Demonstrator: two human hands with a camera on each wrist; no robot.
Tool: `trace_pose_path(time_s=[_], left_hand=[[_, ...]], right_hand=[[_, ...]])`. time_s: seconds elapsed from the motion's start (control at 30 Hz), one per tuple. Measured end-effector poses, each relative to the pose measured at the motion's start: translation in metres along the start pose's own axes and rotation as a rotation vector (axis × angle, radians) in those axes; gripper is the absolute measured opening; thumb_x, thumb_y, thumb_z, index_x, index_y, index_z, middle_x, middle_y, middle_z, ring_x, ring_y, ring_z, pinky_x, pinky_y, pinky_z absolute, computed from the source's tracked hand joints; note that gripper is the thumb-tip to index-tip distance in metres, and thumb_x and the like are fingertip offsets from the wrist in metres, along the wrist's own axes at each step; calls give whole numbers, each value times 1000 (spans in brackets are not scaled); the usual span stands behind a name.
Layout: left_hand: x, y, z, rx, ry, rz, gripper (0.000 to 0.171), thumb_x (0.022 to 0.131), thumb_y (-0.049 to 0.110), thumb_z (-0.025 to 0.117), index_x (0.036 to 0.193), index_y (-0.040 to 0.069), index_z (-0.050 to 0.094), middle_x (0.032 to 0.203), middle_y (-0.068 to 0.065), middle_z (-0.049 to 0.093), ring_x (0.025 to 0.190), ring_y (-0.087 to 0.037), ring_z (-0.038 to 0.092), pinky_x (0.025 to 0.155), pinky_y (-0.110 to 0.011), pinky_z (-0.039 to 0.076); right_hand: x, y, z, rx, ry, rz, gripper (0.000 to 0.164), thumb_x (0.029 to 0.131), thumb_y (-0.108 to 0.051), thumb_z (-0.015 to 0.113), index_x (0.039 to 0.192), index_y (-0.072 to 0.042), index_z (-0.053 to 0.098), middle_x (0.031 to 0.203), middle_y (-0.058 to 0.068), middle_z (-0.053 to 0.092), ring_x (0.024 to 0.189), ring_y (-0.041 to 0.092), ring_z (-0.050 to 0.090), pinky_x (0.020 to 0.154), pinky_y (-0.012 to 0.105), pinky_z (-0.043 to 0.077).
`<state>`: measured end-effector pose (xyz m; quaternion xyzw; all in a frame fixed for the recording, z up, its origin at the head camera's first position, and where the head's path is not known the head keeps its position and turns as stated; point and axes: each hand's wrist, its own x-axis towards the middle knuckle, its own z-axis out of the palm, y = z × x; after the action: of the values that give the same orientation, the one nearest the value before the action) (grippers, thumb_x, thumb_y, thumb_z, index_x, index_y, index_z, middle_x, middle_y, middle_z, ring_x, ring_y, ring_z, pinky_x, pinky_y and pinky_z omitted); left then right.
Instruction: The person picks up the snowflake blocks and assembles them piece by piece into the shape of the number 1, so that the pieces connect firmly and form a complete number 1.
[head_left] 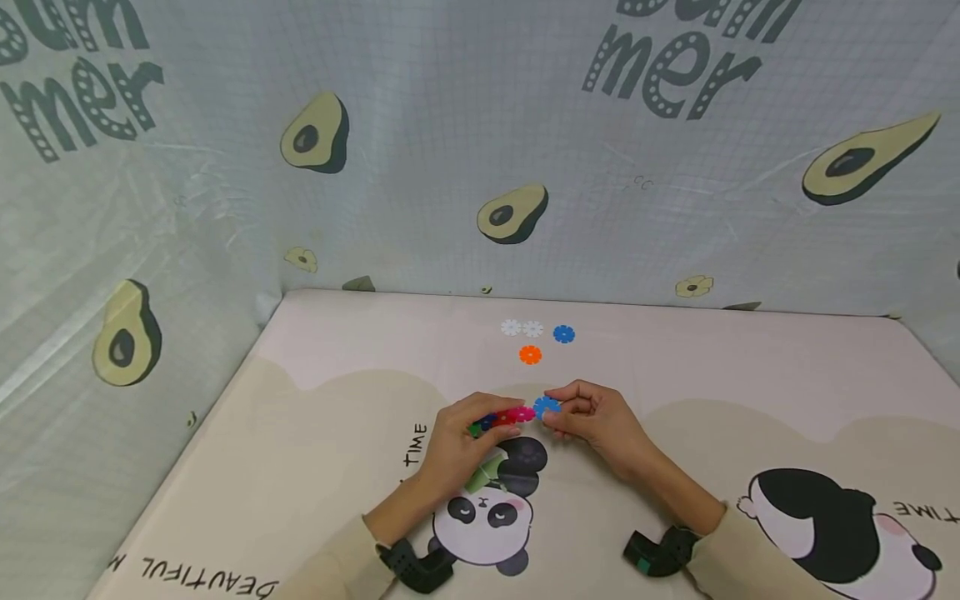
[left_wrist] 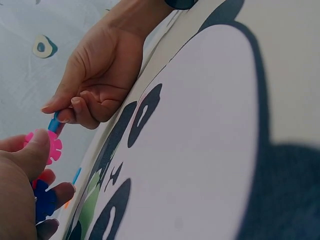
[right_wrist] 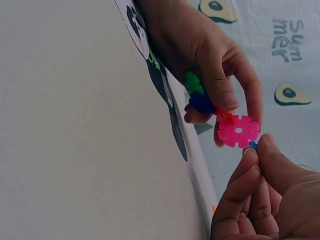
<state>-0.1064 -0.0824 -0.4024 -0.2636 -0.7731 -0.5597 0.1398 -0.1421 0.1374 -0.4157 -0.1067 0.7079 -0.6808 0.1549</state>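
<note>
My left hand (head_left: 461, 429) grips a short chain of notched plastic snowflake discs. In the right wrist view the chain runs from a green disc (right_wrist: 193, 82) through a dark blue disc (right_wrist: 201, 103) and a red disc (right_wrist: 224, 117) to a pink disc (right_wrist: 239, 131) at its end. Between thumb and fingertips, my right hand (head_left: 603, 421) pinches a light blue disc (head_left: 546, 407). Its edge meets the rim of the pink disc, the two turned at an angle to each other. Both hands are raised above the table, over the printed panda.
Farther back on the table (head_left: 360, 333) lie two white discs (head_left: 522, 328) side by side, a blue disc (head_left: 564, 334) and an orange disc (head_left: 530, 355). Behind the table's far edge hangs a curtain (head_left: 420, 167) printed with avocados. Each wrist carries a black camera mount (head_left: 420, 568).
</note>
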Motion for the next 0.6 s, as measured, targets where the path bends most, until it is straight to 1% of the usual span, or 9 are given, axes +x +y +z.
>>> trace_pose_path(time_s=[0.23,0.43,0.6], left_hand=[[-1,1,0,0,-6,-19,30,77,-5,74,107,-2,70,100,-12,69,95,-25,64,82,-37,53],[-1,1,0,1,-7,-20,30,77,-5,74,106,-2,70,99,-12,69,95,-25,64,82,-36,53],[0,0,1,-5,-10,-12,29,77,-5,75,105,-2,70,100,-12,69,96,-25,65,82,-36,53]], right_hand=[[0,1,0,30,-3,-3,41,81,-11,77,112,8,59,85,14,69,70,20,65,69,29,56],[0,2,1,13,-1,-3,41,80,-12,78,111,7,59,85,14,69,69,21,65,68,29,56],[1,2,1,-8,-5,-14,40,80,-10,78,110,8,59,80,13,68,67,20,64,67,29,56]])
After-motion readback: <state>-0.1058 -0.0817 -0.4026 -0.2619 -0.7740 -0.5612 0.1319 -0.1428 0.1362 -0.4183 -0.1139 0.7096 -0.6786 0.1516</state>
